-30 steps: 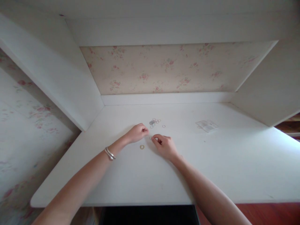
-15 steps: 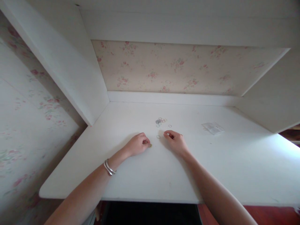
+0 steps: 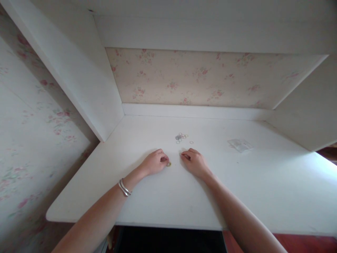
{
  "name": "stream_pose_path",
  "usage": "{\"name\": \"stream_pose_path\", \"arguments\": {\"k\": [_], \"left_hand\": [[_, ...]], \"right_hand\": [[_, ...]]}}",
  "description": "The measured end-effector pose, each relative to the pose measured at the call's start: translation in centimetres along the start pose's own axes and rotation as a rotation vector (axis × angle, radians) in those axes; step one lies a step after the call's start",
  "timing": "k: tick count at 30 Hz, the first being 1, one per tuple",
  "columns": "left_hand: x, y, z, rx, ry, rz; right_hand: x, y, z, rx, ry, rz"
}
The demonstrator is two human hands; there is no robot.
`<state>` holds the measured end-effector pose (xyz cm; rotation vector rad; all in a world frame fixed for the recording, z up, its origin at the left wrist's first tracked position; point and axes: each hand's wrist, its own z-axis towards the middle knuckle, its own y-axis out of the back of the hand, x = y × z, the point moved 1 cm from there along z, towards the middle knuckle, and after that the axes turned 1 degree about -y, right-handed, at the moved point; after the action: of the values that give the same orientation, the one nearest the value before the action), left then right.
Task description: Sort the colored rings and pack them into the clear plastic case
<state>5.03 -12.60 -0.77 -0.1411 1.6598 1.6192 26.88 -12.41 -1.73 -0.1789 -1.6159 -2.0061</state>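
My left hand [image 3: 154, 162] rests on the white desk, its thumb and fingertips pinched around a small yellowish ring [image 3: 169, 164]. To its right, my right hand [image 3: 194, 162] is closed in a pinch low over the desk. A thin ring is between its fingertips, mostly hidden by them. Beyond the hands lies a loose cluster of thin rings [image 3: 180, 137], some silvery and some pinkish. One single ring [image 3: 191, 142] sits apart, just past my right hand.
A clear plastic bag [image 3: 240, 144] lies on the desk [image 3: 273, 182] to the right. White side panels [image 3: 105, 116] and an overhead shelf [image 3: 200, 33] frame the desk, with floral wallpaper [image 3: 195, 77] at the back. The front desk edge runs below my forearms.
My right hand has moved slightly left and nearer me, and the ring that lay alone between the hands is now taken up in its fingers. My left hand keeps its pinch.
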Motion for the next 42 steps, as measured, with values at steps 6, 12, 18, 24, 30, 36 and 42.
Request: {"name": "stream_pose_path", "arguments": {"k": [6, 12, 18, 24, 30, 36, 42], "left_hand": [[0.1, 0.0, 0.1, -0.012, 0.019, -0.064], [0.2, 0.2, 0.4, -0.048, 0.057, -0.135], [0.3, 0.7, 0.6, -0.055, 0.100, -0.188], [0.3, 0.7, 0.5, -0.065, 0.076, -0.174], [0.4, 0.6, 0.6, -0.067, 0.068, -0.164], [0.4, 0.4, 0.9, -0.090, 0.059, -0.101], [0.6, -0.2, 3.1, -0.131, 0.031, -0.064]], "right_hand": [[0.0, 0.1, 0.1, 0.077, 0.029, -0.015], [0.0, 0.2, -0.1, 0.067, 0.074, -0.002], [1.2, 0.4, -1.0, 0.072, 0.200, 0.195], [2.2, 0.1, -1.4, 0.171, 0.302, 0.206], [2.2, 0.1, -1.3, 0.168, 0.329, 0.178], [1.8, 0.4, -1.1, 0.116, 0.234, 0.257], [0.3, 0.9, -0.4, -0.063, 0.067, 0.260]]}}
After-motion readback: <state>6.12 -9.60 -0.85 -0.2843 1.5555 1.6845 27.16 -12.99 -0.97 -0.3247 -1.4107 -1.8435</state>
